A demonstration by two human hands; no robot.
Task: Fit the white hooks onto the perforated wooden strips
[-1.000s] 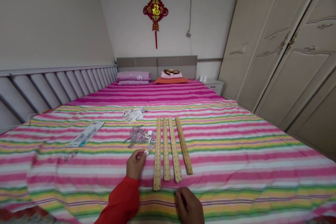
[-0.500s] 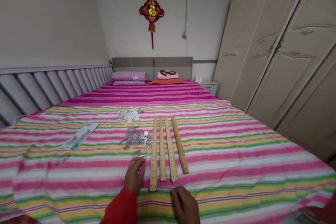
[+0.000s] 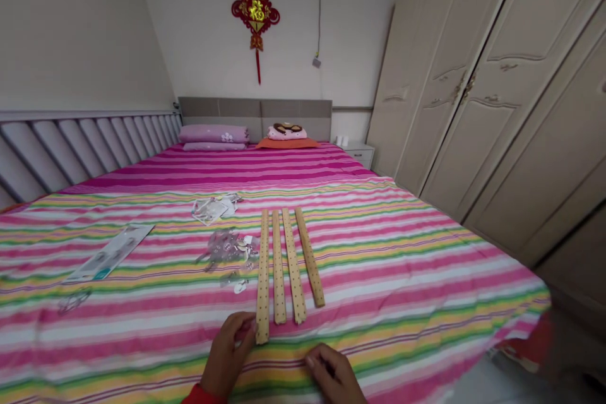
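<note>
Several pale, wood-coloured strips (image 3: pixel 292 265) dotted with small dark marks lie side by side, lengthwise, on the striped bed. My left hand (image 3: pixel 228 348) is at the near end of the leftmost strip (image 3: pixel 262 278), its fingertips by the left edge and a gap showing between thumb and forefinger. Whether they touch the strip is hard to make out. My right hand (image 3: pixel 334 371) rests on the sheet below the strips, fingers curled in, nothing visible in it. Left of the strips are small clear plastic bags (image 3: pixel 225 247) and a small white piece (image 3: pixel 240 286).
Beyond the bags sits a pile of cards and packets (image 3: pixel 216 208). A long flat package (image 3: pixel 113 252) and a thin clear item (image 3: pixel 74 300) lie farther left. Folded bedding (image 3: pixel 214 134) is by the headboard (image 3: pixel 298 115). A slatted rail (image 3: pixel 89 148) and a wardrobe (image 3: pixel 440 88) flank the bed.
My left hand has drawn back from the small clear bag to the leftmost strip's near end. The view has turned slightly right. My right hand stays low, fingers still curled.
</note>
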